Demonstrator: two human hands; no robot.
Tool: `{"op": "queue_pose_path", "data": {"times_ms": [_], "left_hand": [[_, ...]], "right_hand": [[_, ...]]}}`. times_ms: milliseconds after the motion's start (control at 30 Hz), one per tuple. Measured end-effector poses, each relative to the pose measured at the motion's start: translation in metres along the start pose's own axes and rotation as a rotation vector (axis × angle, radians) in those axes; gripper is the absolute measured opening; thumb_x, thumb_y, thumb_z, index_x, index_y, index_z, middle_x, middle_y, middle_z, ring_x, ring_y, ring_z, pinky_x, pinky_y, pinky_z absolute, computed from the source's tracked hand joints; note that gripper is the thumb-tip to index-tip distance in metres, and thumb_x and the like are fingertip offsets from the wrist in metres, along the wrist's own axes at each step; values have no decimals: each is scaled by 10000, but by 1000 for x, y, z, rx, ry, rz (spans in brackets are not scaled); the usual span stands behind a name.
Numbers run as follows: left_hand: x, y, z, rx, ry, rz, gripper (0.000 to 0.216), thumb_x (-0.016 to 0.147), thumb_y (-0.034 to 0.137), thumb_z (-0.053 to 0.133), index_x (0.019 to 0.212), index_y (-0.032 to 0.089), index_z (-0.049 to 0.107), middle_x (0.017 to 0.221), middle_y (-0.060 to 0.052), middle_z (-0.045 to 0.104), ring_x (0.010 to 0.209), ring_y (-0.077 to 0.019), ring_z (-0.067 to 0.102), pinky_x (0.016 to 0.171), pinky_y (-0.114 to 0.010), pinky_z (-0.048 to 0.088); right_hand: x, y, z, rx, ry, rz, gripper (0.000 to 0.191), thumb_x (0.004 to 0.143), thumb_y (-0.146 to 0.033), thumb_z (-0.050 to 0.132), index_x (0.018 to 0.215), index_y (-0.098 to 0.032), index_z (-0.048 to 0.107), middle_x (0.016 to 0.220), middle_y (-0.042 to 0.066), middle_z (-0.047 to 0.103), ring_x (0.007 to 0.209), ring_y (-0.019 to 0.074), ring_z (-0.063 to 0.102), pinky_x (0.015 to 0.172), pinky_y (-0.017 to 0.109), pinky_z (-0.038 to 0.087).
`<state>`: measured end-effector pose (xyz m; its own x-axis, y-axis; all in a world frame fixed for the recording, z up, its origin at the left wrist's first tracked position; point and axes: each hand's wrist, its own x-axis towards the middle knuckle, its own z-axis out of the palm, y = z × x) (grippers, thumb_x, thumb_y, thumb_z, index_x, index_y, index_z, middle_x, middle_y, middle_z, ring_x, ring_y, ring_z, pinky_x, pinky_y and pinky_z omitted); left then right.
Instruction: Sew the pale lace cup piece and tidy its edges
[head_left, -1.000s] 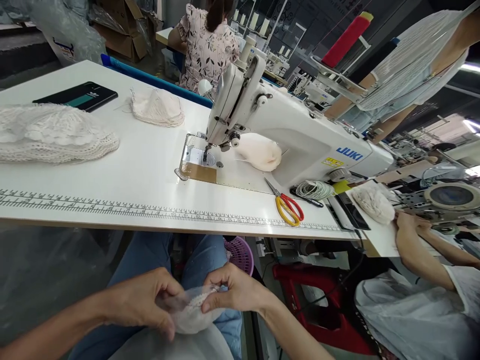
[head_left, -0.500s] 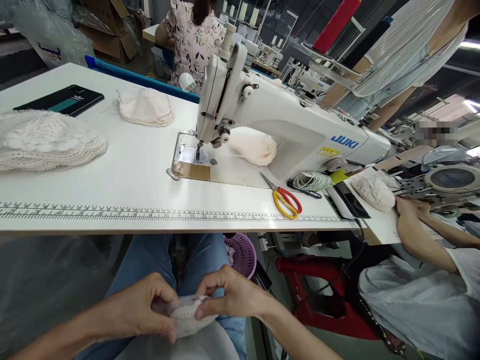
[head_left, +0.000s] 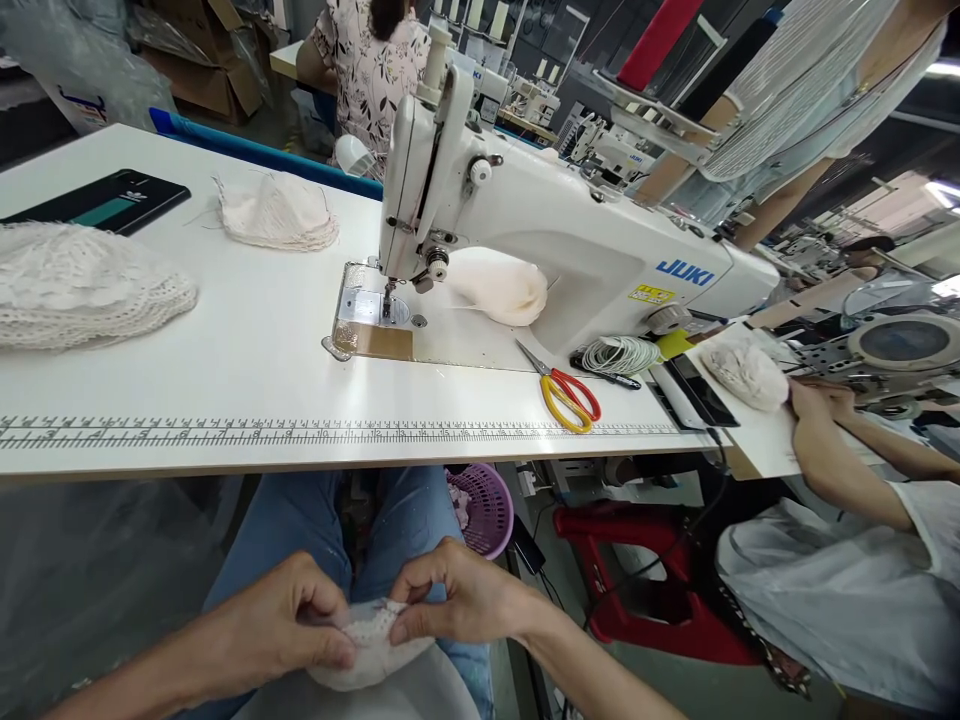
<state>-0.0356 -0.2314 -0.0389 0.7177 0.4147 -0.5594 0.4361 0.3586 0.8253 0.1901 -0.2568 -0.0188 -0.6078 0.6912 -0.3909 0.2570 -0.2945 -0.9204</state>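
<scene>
Pinched between thumb and fingers of both the left hand [head_left: 289, 625] and right hand [head_left: 457, 600], a pale lace piece [head_left: 371, 645] lies over the lap, long axis left-right. Beyond: ruler strip [head_left: 300, 432], scissors [head_left: 566, 395], sewing machine [head_left: 562, 240] marked "JUKI".

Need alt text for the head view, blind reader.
Both hands, left hand and right hand, pinch a small lace piece over the lap, below a white table with a sewing machine, scissors and lace stacks.
</scene>
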Motion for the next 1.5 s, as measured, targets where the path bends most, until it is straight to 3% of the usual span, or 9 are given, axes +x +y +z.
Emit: {"op": "queue_pose_path", "data": {"times_ms": [167,333,533,667,833,967,1133,1367,1500], "left_hand": [[3,4,2,5,-24,14,324,675,379,620,472,172,475,490,66,270,500,-89,223,474,-257,140],[-2,13,-1,-16,-67,-3,290,727,367,609,534,170,522,510,64,265,516,-96,209,487,-261,138],[-7,10,-5,-27,-116,59,466,816,452,571,507,198,331,524,71,174,509,-94,142,481,-279,106],[-13,0,-6,-110,-94,11,257,690,361,706,580,155,598,550,62,280,553,-99,231,500,-249,150],[-15,-1,-4,-134,-71,14,185,676,300,666,676,149,774,510,47,395,549,-105,319,527,-217,250],[-12,-4,-5,-146,-86,15,174,666,277,658,690,161,786,519,27,493,565,-120,382,550,-218,297],[-15,-8,-7,-128,-92,42,234,701,343,648,598,148,725,521,45,376,564,-114,318,534,-221,248],[-22,5,-11,-81,-123,54,399,781,454,610,513,159,616,531,58,253,555,-111,211,532,-259,163],[-19,3,-8,-133,-109,66,203,677,364,713,657,164,733,542,59,293,557,-107,228,519,-248,161]], "right_hand": [[6,3,3,38,67,-7,504,668,-607,717,781,-116,724,625,-15,575,567,80,444,534,186,362],[7,4,3,127,36,29,484,638,-579,755,759,-112,723,635,-10,591,563,79,455,535,192,365],[9,5,5,145,58,38,461,623,-573,766,737,-127,738,611,-14,597,552,78,458,531,194,359],[7,8,2,198,80,118,475,568,-573,796,730,-131,738,623,-9,620,564,86,500,563,203,395],[3,9,-3,217,97,152,497,556,-593,790,724,-128,738,650,12,645,593,107,549,601,225,431],[3,10,-2,246,80,164,484,552,-584,796,709,-131,732,653,12,647,609,113,570,637,242,456],[5,13,1,279,82,162,481,574,-588,785,712,-131,727,642,9,638,616,116,580,661,257,473],[4,18,0,309,98,152,425,606,-530,803,728,-129,730,655,12,650,623,112,590,662,250,477],[3,22,-1,304,111,156,394,623,-493,810,729,-121,733,655,22,659,619,111,594,644,239,465]]}}
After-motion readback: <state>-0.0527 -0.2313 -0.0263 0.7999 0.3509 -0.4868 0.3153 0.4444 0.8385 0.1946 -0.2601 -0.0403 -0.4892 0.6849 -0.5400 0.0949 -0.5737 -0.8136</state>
